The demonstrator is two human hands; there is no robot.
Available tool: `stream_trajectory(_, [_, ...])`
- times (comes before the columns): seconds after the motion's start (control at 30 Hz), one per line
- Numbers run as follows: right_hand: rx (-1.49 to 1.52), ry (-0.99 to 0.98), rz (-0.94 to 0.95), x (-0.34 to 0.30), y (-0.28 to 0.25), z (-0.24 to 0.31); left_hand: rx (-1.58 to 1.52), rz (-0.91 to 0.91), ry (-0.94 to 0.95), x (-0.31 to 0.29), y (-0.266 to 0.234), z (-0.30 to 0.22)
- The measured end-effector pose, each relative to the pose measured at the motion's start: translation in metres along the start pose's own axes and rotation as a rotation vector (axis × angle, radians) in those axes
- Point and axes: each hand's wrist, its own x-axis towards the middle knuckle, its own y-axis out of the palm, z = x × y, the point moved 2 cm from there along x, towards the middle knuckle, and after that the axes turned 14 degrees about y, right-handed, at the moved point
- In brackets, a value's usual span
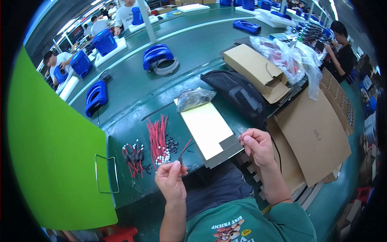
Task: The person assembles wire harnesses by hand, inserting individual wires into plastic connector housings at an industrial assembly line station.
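In the head view, my only feed, I have the left hand (172,181) just over the near edge of the green table (139,190), its grip clamped, thumb against fingers, on a short thin red wire with a black lower part (186,147). From the fingertips the wire slants up and to the right across the picture, its red free end pointing away from the body; that slant is its long axis.

My right hand (260,147) is raised at the right edge of a flat dark grey board (225,150). Its thumb and fingers curl close together; I cannot tell whether that grip pinches anything.

Left of the held wire I see a loose bundle of straight red wires with white connectors (158,133), long axis running away from me, most white ends toward the body. Small black ring-shaped pieces (172,145) lie between the bundle and the held wire. Farther left sits a tangled cluster of red wires with black parts and white tips (133,157).

On the board lies a pale yellow rectangular sheet (206,129), its long axis slanting from upper left to lower right, with a clear crumpled plastic bag (195,99) across its far end.
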Motion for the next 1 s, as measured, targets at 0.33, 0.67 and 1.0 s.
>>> stream_trajectory(0.33, [-0.016,-0.245,-0.391,0.024,-0.087,0.043,0.022,0.072,-0.005,-0.002,0.003,0.007])
stream_trajectory(0.67, [-0.133,-0.17,-0.59,0.086,-0.178,0.03,0.065,0.139,-0.006,-0.003,0.008,0.01])
stream_trajectory(1.0, [-0.257,-0.249,-0.574,0.086,-0.168,0.075,0.09,0.142,-0.019,-0.001,0.008,0.015])
